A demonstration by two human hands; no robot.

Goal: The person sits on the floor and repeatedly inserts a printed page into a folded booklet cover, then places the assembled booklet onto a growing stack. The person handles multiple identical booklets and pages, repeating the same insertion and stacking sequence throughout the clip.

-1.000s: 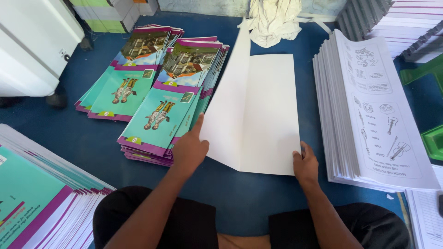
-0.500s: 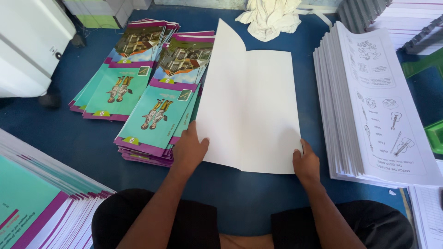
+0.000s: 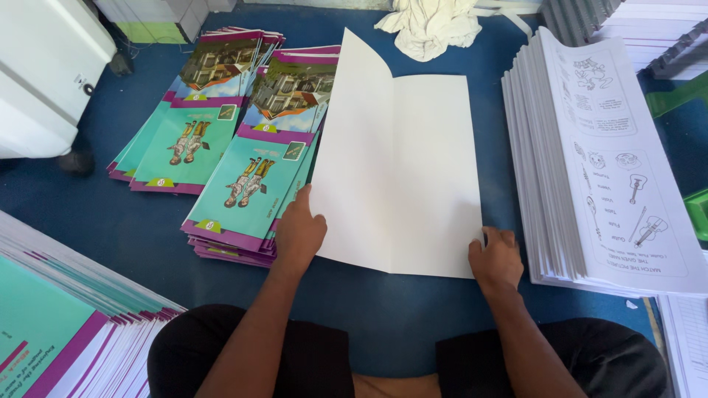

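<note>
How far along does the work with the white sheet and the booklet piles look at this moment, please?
Done: two piles of teal covers lie stacked on the left. In hand: a blank white sheet lies on the blue mat, creased down its middle, left half raised; the left hand and right hand grip its near corners. Left: a tall stack of printed pages waits at right.

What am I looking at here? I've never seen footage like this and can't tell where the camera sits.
The camera is worn on a person's head and looks down at their own two bare hands. They sit on a blue surface. The left hand and right hand hold the near corners of a large white folded sheet, its left flap raised. Left of it lie stacks of teal and purple booklets; right, a tall pile of printed white pages. A white cloth lies beyond.
</note>
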